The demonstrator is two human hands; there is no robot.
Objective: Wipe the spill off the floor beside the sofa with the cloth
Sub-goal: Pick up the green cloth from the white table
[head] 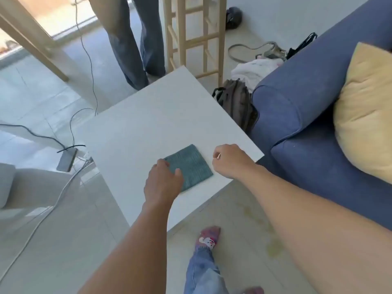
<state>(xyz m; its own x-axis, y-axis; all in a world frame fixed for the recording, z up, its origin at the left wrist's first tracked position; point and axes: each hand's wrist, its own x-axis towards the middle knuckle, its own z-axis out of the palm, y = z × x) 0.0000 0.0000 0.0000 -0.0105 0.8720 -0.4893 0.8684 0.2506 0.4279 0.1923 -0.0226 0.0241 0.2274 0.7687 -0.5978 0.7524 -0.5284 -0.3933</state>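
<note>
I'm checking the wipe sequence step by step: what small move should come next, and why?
Probably close the left hand on the cloth and lift it: it lies folded on the white table, while the yellowish spill is on the floor beside the sofa.

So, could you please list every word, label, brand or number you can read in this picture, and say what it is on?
No readable text anywhere in this view.
The sock has a cartoon picture, but no letters can be made out.
The cloth on the table shows only a woven pattern, no label.
The phone on the floor shows no readable brand.
</note>
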